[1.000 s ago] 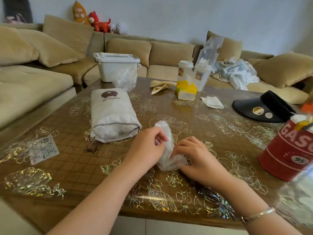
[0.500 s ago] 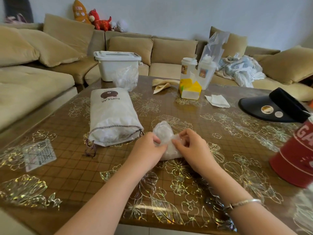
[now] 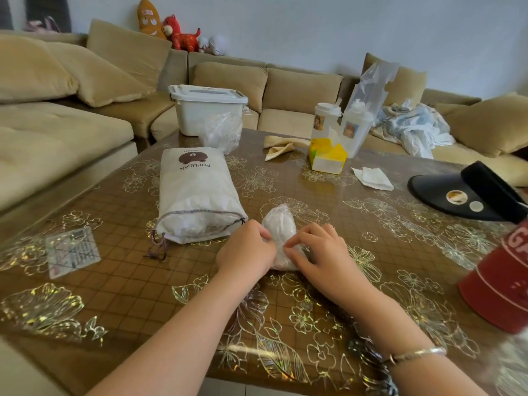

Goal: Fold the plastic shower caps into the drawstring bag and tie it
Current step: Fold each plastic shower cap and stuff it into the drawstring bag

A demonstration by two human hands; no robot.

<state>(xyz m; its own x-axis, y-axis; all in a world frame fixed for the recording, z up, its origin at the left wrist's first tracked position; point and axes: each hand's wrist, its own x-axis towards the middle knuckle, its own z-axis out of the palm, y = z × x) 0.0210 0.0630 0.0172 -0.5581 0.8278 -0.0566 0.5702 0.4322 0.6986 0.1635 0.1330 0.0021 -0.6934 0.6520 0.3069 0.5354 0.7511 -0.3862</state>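
Both hands are on one clear shower cap [image 3: 278,224] lying on the surface [image 3: 120,284]. Left hand [image 3: 247,248] pinches its left edge with curled fingers, right hand [image 3: 320,252] pinches the right side. The drawstring bag [image 3: 197,195] lies just left of them, mouth facing the person, stuffed, cords [image 3: 157,247] loose beside it.
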